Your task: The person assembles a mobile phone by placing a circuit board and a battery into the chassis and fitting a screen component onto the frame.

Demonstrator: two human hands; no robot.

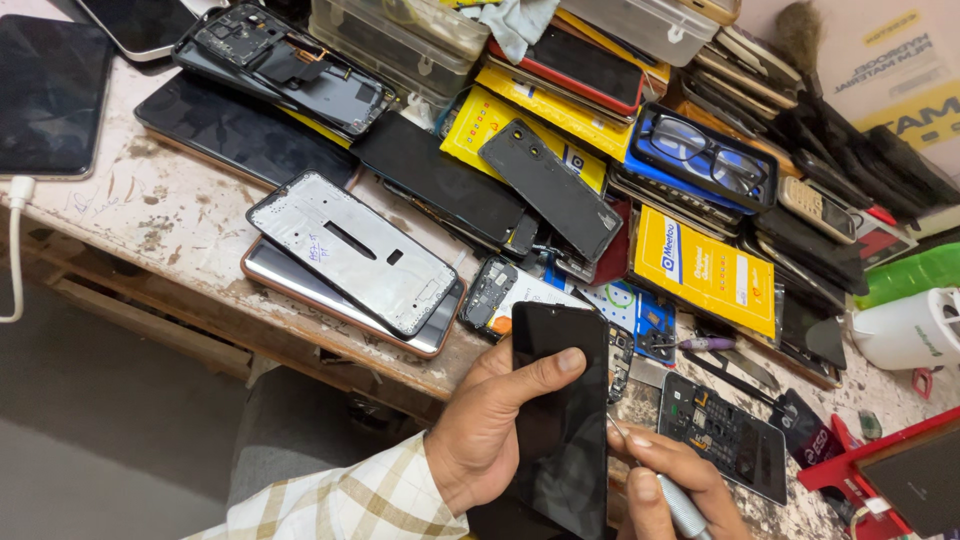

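My left hand [492, 425] grips a black phone screen panel [561, 420] by its left edge, thumb across the glass near the top. My right hand [668, 482] holds a thin silver tool [682, 508] against the panel's right edge. Just right of the hands an opened phone body [725, 436] lies with its circuit board showing. The hands hover over the front edge of a worn, stained workbench [180, 215].
Piled phones, frames and screens cover the bench: a silver mid-frame [352, 250], a black back cover [550, 188], yellow boxes [706, 270], glasses [708, 152]. A tablet [50, 95] lies far left, with a white cable [15, 250]. A white cup [908, 330] and a red tray [905, 480] sit right.
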